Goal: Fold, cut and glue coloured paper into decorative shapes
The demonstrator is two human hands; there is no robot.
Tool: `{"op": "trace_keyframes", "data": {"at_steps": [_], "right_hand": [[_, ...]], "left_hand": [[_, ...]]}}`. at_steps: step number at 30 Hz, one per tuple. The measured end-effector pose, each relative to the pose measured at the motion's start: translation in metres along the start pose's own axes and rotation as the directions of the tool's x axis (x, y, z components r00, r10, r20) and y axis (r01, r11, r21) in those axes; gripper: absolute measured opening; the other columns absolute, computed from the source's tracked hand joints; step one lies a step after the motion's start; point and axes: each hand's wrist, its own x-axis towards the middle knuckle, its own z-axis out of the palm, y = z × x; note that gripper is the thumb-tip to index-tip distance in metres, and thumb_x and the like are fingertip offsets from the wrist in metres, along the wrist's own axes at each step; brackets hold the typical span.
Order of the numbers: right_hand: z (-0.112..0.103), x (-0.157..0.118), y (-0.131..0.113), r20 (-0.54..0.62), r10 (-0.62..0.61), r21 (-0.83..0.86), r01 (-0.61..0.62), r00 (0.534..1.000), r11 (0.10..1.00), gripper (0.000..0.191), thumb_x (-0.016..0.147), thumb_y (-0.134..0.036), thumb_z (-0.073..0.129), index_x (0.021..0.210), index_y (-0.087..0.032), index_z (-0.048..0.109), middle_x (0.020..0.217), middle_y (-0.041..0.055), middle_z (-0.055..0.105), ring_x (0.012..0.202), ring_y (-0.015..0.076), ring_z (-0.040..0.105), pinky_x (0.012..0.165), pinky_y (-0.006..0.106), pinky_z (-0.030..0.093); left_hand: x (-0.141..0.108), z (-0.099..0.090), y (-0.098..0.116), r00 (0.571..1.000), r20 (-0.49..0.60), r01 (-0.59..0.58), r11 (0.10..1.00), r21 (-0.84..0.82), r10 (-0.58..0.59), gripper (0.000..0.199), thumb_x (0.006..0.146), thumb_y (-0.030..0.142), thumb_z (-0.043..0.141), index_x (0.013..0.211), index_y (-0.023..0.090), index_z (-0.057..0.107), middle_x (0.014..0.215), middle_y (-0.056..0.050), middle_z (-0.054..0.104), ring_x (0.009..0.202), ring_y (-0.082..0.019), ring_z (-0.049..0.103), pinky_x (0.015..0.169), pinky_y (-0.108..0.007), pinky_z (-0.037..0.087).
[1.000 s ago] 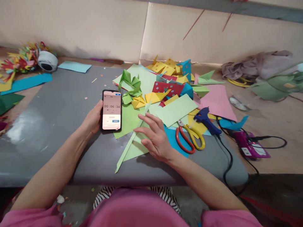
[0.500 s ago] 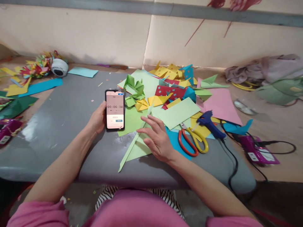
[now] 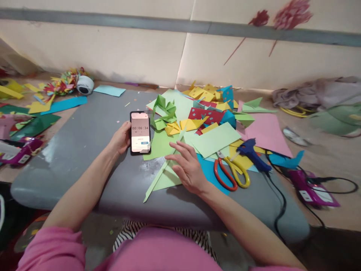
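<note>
My left hand point(image 3: 122, 138) grips a smartphone point(image 3: 140, 130) upright by its left edge, the lit screen facing me and reading 00:06:34. With fingers spread, my right hand point(image 3: 187, 165) is over a narrow, pale green folded paper strip point(image 3: 155, 184); whether the fingertips touch it I cannot tell. Under the strip lies a light green paper sheet point(image 3: 167, 180). Beside my right hand are scissors point(image 3: 225, 177) with one red and one yellow handle, their blades partly hidden by paper. A blue glue gun point(image 3: 255, 156) rests to their right.
Folded green point(image 3: 163, 111), yellow and dotted red paper pieces point(image 3: 205, 114) pile up behind my hands on the grey tabletop point(image 3: 93, 124). A pink sheet point(image 3: 267, 130) lies at right. Black cable runs by a purple power strip point(image 3: 313, 188). A white camera point(image 3: 85, 85) stands back left.
The whole view has shifted, with more of the wall now showing. Both hands keep nearly the same pose, the phone still in the left. The timer reading is unchanged.
</note>
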Motion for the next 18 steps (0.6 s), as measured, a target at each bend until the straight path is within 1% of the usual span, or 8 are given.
{"op": "trace_keyframes", "data": {"at_steps": [4, 9, 12, 18], "right_hand": [[0.002, 0.001, 0.003, -0.003, 0.011, -0.004, -0.011, 1.0, 1.0, 0.048, 0.106, -0.05, 0.034, 0.111, -0.022, 0.073, 0.14, 0.0116, 0.063, 0.14, 0.0277, 0.046, 0.113, 0.05, 0.044], [0.003, 0.002, 0.004, 0.002, 0.014, -0.014, -0.014, 1.0, 1.0, 0.045, 0.106, -0.048, 0.035, 0.111, -0.024, 0.073, 0.138, 0.0111, 0.064, 0.139, 0.0277, 0.047, 0.113, 0.05, 0.044], [0.003, 0.002, 0.004, 0.004, 0.013, -0.018, -0.013, 1.0, 1.0, 0.045, 0.106, -0.047, 0.035, 0.111, -0.023, 0.072, 0.137, 0.0113, 0.065, 0.139, 0.0272, 0.047, 0.113, 0.049, 0.044], [0.003, 0.002, 0.004, 0.002, 0.0, -0.009, 0.0, 1.0, 1.0, 0.044, 0.106, -0.046, 0.036, 0.11, -0.021, 0.072, 0.136, 0.0122, 0.065, 0.138, 0.0267, 0.049, 0.112, 0.048, 0.045]], "left_hand": [[-0.003, 0.001, 0.001, 0.999, 0.031, -0.01, 1.0, -0.018, 0.011, 0.018, 0.086, 0.036, 0.069, 0.093, 0.02, 0.063, 0.091, -0.001, 0.072, 0.084, -0.017, 0.068, 0.078, -0.029, 0.053], [-0.006, 0.004, 0.004, 0.998, 0.057, -0.022, 0.999, -0.036, 0.024, 0.017, 0.088, 0.035, 0.066, 0.095, 0.02, 0.066, 0.091, -0.001, 0.072, 0.083, -0.017, 0.068, 0.076, -0.03, 0.053], [-0.008, 0.005, 0.006, 0.998, 0.052, -0.023, 0.997, -0.069, 0.027, 0.014, 0.087, 0.032, 0.066, 0.094, 0.02, 0.066, 0.088, -0.001, 0.072, 0.081, -0.017, 0.068, 0.075, -0.03, 0.053], [-0.009, 0.004, 0.011, 1.0, 0.023, -0.017, 0.995, -0.102, 0.019, 0.004, 0.085, 0.023, 0.066, 0.087, 0.019, 0.067, 0.08, 0.001, 0.069, 0.072, -0.014, 0.063, 0.068, -0.026, 0.05]]}}
